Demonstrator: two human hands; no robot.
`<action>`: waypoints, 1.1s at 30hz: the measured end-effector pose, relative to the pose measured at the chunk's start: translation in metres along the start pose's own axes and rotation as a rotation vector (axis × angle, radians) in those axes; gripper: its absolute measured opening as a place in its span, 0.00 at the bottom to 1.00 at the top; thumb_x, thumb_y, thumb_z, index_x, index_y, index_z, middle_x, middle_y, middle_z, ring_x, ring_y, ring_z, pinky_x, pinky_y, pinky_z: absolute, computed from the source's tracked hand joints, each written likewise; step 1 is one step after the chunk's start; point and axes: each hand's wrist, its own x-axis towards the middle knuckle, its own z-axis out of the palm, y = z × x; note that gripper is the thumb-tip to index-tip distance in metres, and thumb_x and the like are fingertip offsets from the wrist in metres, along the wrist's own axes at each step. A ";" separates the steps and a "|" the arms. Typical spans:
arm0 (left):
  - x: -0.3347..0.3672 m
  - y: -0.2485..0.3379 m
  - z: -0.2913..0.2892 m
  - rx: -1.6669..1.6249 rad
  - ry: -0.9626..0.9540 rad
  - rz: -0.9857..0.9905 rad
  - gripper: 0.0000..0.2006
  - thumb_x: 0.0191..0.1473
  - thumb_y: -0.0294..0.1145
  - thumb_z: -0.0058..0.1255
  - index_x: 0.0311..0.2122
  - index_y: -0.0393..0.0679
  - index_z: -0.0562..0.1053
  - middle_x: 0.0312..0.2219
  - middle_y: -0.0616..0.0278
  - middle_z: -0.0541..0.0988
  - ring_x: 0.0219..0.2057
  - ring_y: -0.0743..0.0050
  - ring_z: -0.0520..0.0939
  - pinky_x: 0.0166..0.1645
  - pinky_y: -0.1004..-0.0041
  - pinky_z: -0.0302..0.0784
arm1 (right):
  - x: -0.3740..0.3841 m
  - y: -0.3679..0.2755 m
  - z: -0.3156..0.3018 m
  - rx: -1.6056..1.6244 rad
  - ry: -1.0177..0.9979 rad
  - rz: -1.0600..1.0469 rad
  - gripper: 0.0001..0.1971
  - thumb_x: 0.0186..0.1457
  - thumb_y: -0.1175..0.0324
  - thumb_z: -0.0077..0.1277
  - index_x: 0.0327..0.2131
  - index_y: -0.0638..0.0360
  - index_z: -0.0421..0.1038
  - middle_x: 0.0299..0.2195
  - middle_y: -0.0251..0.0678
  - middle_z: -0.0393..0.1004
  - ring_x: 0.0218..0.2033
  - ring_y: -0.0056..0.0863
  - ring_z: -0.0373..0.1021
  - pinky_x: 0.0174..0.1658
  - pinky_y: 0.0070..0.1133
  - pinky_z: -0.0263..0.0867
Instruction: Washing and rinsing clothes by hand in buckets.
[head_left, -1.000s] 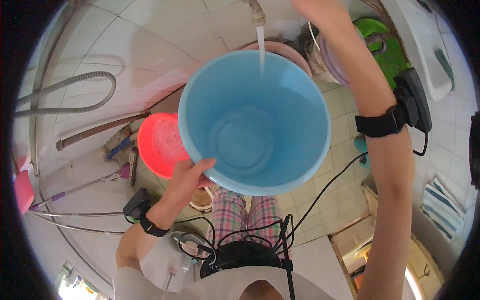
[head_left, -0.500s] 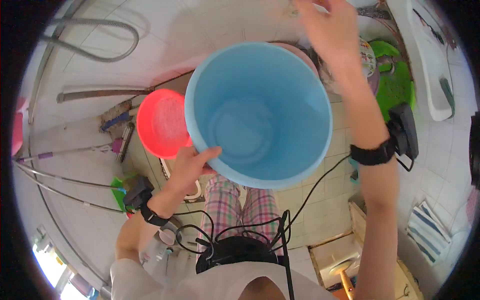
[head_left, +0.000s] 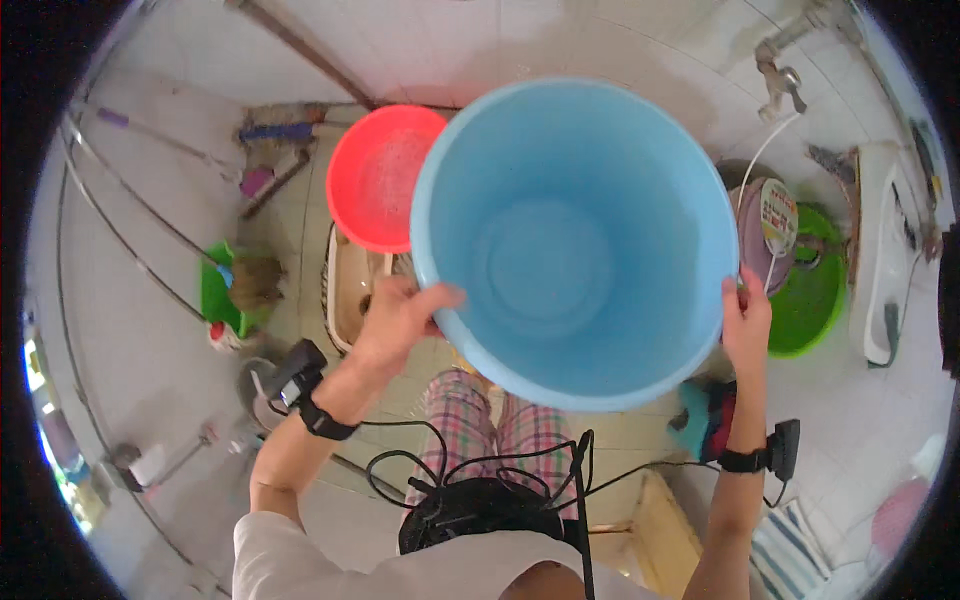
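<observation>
1. Holding the bucket (head_left: 575, 240) w/ both hands now – head view, only cam I've got.
2. Change: right hand (head_left: 745, 325) was up by the tap a sec ago w/ water running in; now it's down on the bucket's right rim, clamped there. Left hand (head_left: 400, 320) stays on the left side, fingers curled over the lower rim, thumb on the outer wall.
3. Bucket has swung off the tap (head_left: 778, 85); no stream falls into it now. I'd judge filling is over, both hands carry.
4. Where: bucket is mid-frame, raised, mouth toward me, above the checked trousers (head_left: 500, 420).
5. Materials: bucket is smooth light-blue plastic, round, tapered, ringed floor inside; can't tell how much water is in it.
6. Red basin (head_left: 375, 175) sits behind-left, round shallow plastic, its edge hidden by the bucket rim.
7. Green basin (head_left: 815, 295) at right, glossy plastic, just beside the right hand; purple pot w/ lid (head_left: 765, 225) next to it.
8. Floor (head_left: 620, 35) is pale square tile, wet-looking patch near the tap.
9. Black wrist units + cables on both forearms.
</observation>
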 end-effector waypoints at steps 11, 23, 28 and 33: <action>-0.093 -0.083 -0.161 -0.413 0.514 0.227 0.15 0.42 0.32 0.44 0.32 0.30 0.68 0.29 0.59 0.72 0.30 0.74 0.74 0.35 0.74 0.70 | 0.000 -0.205 0.134 0.249 -0.322 -0.604 0.29 0.38 0.66 0.48 0.46 0.66 0.55 0.26 0.48 0.70 0.26 0.37 0.69 0.31 0.28 0.64; -0.134 -0.141 -0.183 -0.447 0.766 0.212 0.07 0.40 0.27 0.44 0.24 0.34 0.69 0.24 0.66 0.71 0.29 0.78 0.70 0.34 0.77 0.65 | -0.021 -0.223 0.235 0.435 -0.508 -0.651 0.33 0.39 0.69 0.45 0.52 0.61 0.48 0.28 0.48 0.69 0.25 0.36 0.69 0.30 0.26 0.63; -0.106 -0.141 -0.205 -0.287 0.801 0.130 0.07 0.43 0.29 0.43 0.26 0.34 0.69 0.24 0.65 0.70 0.26 0.79 0.70 0.31 0.76 0.67 | -0.014 -0.228 0.273 0.397 -0.521 -0.465 0.32 0.40 0.66 0.47 0.51 0.61 0.48 0.32 0.52 0.68 0.31 0.44 0.67 0.35 0.30 0.62; -0.083 -0.099 -0.210 -0.425 0.759 -0.073 0.13 0.47 0.33 0.44 0.34 0.32 0.68 0.30 0.59 0.72 0.31 0.74 0.74 0.35 0.74 0.71 | -0.022 -0.213 0.301 0.263 -0.681 -0.355 0.36 0.41 0.65 0.48 0.51 0.63 0.41 0.35 0.55 0.66 0.36 0.49 0.65 0.40 0.34 0.61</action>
